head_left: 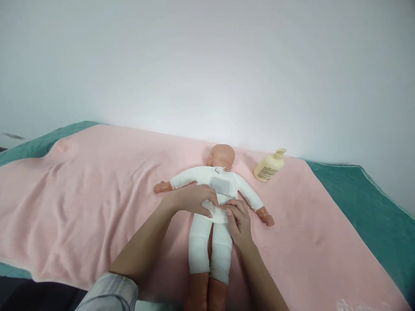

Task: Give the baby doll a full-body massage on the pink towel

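Observation:
A baby doll (199, 246) with a white cloth body and brown plastic head, hands and lower legs lies on a pink blanket, its arms spread and the back of its head up. A grey-white rectangular patch (219, 186) shows on its upper back. My left hand (197, 198) rests on the doll's lower back from the left, fingers curved and thumb apart, with nothing visible in it. From the right, my right hand (239, 219) touches the same area with bent fingers near the thumb; anything between them is too small to make out. The fingertips of both hands nearly meet.
A pale yellow pump bottle (269, 167) stands on the pink blanket (311, 229), right of the doll's head. Green cloth (366, 194) shows beneath the blanket on both sides. A plain pale wall (207, 73) rises behind the far edge.

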`<state>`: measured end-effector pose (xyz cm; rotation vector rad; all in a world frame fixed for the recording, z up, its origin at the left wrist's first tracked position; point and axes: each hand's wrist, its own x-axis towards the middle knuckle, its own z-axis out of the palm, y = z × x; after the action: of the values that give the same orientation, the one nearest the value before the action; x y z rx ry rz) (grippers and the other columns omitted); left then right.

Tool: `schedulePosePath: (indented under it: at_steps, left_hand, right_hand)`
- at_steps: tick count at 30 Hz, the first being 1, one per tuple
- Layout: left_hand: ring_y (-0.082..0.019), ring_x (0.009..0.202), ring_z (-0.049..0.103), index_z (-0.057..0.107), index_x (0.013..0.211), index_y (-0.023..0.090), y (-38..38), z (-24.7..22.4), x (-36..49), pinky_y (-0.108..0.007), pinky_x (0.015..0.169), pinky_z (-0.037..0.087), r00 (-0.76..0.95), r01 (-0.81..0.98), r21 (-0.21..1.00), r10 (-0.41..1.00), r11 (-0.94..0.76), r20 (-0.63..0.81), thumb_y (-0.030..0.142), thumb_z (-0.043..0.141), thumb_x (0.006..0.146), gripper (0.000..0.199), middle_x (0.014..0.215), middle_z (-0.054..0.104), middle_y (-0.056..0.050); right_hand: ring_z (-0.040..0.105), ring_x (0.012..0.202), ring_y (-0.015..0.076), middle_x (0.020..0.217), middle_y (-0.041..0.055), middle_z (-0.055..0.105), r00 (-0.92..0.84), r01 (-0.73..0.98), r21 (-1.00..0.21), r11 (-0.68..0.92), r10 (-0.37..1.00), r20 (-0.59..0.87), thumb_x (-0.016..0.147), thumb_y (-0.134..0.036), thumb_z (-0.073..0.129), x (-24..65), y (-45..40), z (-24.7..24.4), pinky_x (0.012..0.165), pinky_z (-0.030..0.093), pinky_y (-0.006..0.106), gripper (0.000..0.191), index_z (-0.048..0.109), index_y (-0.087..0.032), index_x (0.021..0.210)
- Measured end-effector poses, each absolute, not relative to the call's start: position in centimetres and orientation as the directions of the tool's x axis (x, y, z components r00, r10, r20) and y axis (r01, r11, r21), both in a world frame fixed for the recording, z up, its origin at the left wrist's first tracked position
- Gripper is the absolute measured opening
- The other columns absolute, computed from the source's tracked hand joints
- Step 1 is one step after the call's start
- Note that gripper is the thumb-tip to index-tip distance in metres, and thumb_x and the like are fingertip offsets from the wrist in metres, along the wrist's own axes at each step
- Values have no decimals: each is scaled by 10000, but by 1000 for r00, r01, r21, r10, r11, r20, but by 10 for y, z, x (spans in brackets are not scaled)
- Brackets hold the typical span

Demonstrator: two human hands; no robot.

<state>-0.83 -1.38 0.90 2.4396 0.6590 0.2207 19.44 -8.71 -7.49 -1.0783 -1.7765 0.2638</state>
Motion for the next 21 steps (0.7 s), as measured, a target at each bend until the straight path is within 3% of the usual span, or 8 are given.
schedulePosePath:
  at_steps: [9, 14, 21]
  left_hand:
    - [-261, 957, 615, 733, 933, 238, -8, -1, -2, -344, 832, 465, 860, 419, 609, 510, -673, -27, 235, 748, 691, 242, 1002, 695, -44]
    - [-248, 988, 601, 692, 1016, 232, -8, 5, -4, -337, 819, 467, 837, 448, 602, 547, -661, -22, 246, 669, 767, 251, 1046, 668, -49]
    - [-243, 980, 604, 666, 1032, 218, -6, 3, -4, -330, 834, 478, 810, 484, 640, 582, -597, -71, 297, 705, 722, 323, 1065, 644, -58]
  right_hand:
    - [547, 893, 201, 888, 31, 613, -92, 568, -657, 496, 832, 548, 954, -203, 457, 192, -83, -79, 820, 421, 383, 262, 702, -254, 874]
    - [535, 978, 223, 994, 55, 597, -38, 606, -637, 476, 818, 574, 945, -233, 467, 191, -84, -80, 880, 417, 415, 208, 675, -245, 946]
    - [542, 1030, 231, 1045, 57, 601, -28, 628, -649, 430, 846, 533, 949, -259, 459, 193, -81, -82, 930, 410, 431, 205, 663, -249, 963]
